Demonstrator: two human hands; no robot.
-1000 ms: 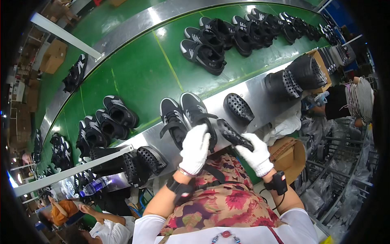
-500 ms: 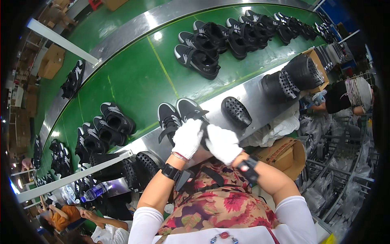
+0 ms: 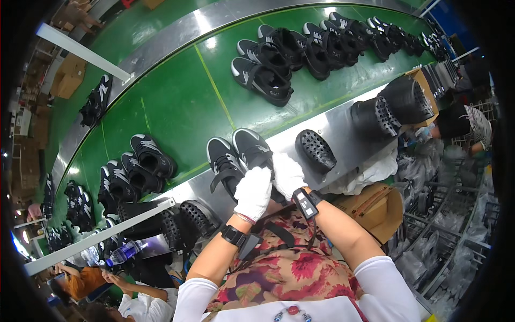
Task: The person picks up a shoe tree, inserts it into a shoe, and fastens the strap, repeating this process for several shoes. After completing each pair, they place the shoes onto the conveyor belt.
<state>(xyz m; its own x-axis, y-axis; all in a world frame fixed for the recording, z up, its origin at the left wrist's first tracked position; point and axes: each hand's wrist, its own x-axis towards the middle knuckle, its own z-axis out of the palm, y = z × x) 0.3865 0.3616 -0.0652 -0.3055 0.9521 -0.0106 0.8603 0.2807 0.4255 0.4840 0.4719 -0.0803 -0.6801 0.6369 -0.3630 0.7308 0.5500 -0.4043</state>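
Note:
A pair of black sneakers with grey toe edges stands in front of me on the metal ledge, toes pointing away over the green belt. My left hand [image 3: 254, 194], in a white knit glove, closes on the heel end of the right-hand sneaker [image 3: 249, 146]. My right hand [image 3: 288, 175], gloved likewise, grips the same sneaker's right side by its strap. The fingertips of both hands are partly hidden. Beside them, the left-hand sneaker [image 3: 221, 156] stands untouched with its strap sticking out. A black perforated shoe form [image 3: 316, 150] lies right of my right hand.
More black sneakers stand on the green belt [image 3: 177, 96] in a row at far right [image 3: 263, 80] and at left [image 3: 153, 155]. Perforated black forms [image 3: 375, 115] line the ledge. A white rail [image 3: 102, 233] crosses at left, near a bottle [image 3: 126, 252]. A cardboard box [image 3: 373, 212] sits at right.
My right hand has moved up and left, closer to the sneaker's strap. My left hand has shifted slightly down. The sneaker pair has stayed in nearly the same place.

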